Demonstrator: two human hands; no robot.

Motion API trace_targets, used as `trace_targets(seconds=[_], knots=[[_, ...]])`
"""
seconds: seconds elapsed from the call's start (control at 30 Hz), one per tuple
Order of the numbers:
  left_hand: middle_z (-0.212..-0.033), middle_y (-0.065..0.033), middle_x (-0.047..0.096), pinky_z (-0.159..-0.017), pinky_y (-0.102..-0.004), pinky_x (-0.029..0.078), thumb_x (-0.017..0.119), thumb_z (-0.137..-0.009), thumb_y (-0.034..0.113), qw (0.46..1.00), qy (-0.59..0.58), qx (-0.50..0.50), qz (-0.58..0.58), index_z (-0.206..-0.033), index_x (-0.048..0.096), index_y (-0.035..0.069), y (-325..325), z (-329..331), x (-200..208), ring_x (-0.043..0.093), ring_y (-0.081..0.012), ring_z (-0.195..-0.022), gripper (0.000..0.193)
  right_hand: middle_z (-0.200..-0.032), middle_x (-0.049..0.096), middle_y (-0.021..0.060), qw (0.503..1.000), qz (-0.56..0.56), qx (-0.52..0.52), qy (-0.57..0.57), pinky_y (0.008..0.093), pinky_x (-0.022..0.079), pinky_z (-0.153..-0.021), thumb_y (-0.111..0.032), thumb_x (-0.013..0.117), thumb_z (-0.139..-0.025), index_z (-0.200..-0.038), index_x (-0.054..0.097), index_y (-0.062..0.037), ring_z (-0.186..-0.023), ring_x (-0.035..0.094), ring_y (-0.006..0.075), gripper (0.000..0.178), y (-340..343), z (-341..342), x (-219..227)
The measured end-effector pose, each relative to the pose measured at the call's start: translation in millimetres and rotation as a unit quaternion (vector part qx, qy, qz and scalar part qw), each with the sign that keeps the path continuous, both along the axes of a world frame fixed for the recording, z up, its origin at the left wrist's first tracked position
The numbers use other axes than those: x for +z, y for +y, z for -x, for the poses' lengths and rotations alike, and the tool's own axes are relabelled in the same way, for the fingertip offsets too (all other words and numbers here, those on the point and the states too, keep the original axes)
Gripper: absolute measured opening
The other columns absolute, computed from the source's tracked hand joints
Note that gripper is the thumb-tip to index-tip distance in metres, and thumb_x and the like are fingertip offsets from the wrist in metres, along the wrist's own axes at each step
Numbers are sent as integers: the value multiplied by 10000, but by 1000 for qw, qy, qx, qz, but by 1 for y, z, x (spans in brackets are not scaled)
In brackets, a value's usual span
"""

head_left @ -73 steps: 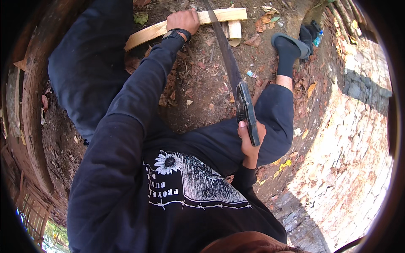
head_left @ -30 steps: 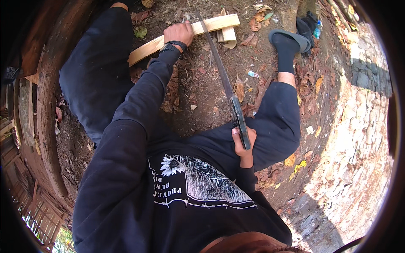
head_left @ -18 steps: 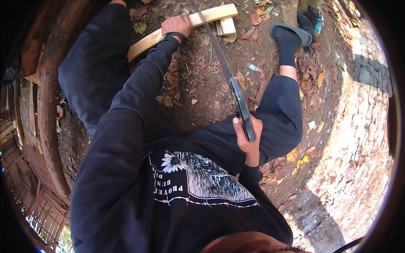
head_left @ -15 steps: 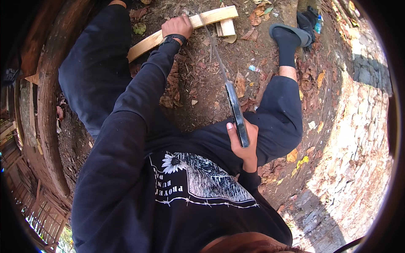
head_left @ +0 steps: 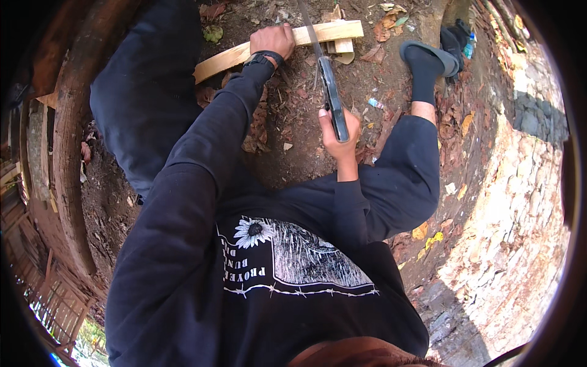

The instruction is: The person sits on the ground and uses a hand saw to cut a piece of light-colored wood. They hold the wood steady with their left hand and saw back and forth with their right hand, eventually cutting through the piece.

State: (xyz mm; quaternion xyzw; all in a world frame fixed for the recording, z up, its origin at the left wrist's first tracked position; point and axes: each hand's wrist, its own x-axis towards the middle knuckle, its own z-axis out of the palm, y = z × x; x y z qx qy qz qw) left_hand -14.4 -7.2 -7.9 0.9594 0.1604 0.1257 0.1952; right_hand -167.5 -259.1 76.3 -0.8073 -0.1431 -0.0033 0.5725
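Observation:
A pale wooden plank lies slantwise at the top of the view, its right part resting on a smaller wood piece. My left hand is closed over the plank and presses on it, just left of the saw blade. In my right hand is the dark handle of a hand saw, with fingers wrapped round it and the thumb along its side. The saw's thin blade crosses the plank and runs off past the top edge. Whether its teeth are sunk into the wood cannot be seen.
Bare soil with dry leaves surrounds the plank. My sandalled foot is at the right, beside a dark bundle and a bottle. A long log runs down the left; a broad pale trunk fills the right.
My right hand has pushed the saw forward, so its handle is closer to the plank and less blade shows. My left hand keeps its hold; the whole view has shifted slightly.

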Motion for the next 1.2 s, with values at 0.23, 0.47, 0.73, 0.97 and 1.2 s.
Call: trace_targets(seconds=[0.23, 0.47, 0.73, 0.97, 1.2], knots=[[-829, -249, 784, -775, -561, 630, 424, -1109, 408, 999, -1, 31, 11, -855, 842, 68, -5, 1, -1, 773, -458, -768, 596, -633, 542, 53, 997, 70, 25, 2, 338, 431, -565, -87, 778, -981, -833, 641, -9, -550, 534, 151, 216, -42, 55, 22], [-848, -254, 785, -787, -578, 630, 382, -1121, 407, 1000, -1, 8, 2, -859, 838, 57, -2, 1, -3, 771, -466, -775, 632, -619, 565, 73, 998, 57, 25, 2, 348, 434, -541, -31, 760, -946, -809, 650, -1, -508, 589, 205, 178, -92, 93, 30], [-916, -285, 795, -869, -585, 626, 354, -1124, 442, 998, 27, 50, 13, -904, 849, 31, 23, -24, 0, 782, -490, -874, 680, -628, 581, 49, 999, 21, 16, 18, 352, 437, -562, -124, 775, -991, -832, 670, -15, -549, 542, 159, 219, -22, -2, -2], [-925, -289, 797, -883, -585, 626, 392, -1101, 446, 997, 18, 69, 10, -948, 860, 39, 29, -36, -19, 785, -491, -883, 638, -614, 529, 63, 994, 97, 38, 28, 349, 407, -535, -97, 762, -991, -978, 727, 13, -506, 502, 170, 116, -36, 54, 75], [-973, -278, 806, -893, -600, 615, 357, -1110, 452, 997, 37, 60, 12, -1006, 858, 51, 34, -41, -27, 782, -493, -909, 651, -675, 609, 71, 988, 14, -69, 136, 329, 453, -591, -122, 781, -923, -858, 677, 32, -565, 577, 179, 197, -116, 137, 77]])
